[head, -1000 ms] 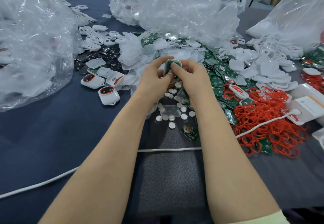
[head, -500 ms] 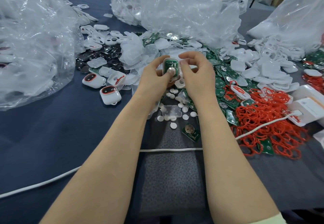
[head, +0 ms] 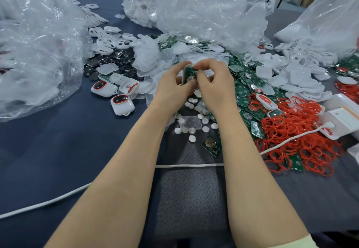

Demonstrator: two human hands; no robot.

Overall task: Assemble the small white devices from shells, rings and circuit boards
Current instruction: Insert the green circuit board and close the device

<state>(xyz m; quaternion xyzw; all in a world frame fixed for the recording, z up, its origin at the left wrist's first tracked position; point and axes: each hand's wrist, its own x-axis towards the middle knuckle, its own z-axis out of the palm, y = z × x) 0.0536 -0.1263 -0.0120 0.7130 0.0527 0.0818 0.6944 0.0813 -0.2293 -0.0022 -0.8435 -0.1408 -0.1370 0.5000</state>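
A white shell with a green circuit board inside it is held upright above the table's middle. My left hand grips its left side with curled fingers and thumb. My right hand pinches the shell's top right edge, fingertips on the board. Two finished white devices with red rings lie to the left on the blue cloth. A heap of red rings lies to the right, and green circuit boards spread beside my right hand. White shells are piled at the right.
Large clear plastic bags with white parts stand left, back and right. Small white discs and a loose board lie below my hands. A white cable crosses the cloth. White boxes sit at the right edge.
My right hand had drawn back from the shell and has returned to its top edge. The shell has stayed in my left hand, slightly turned.
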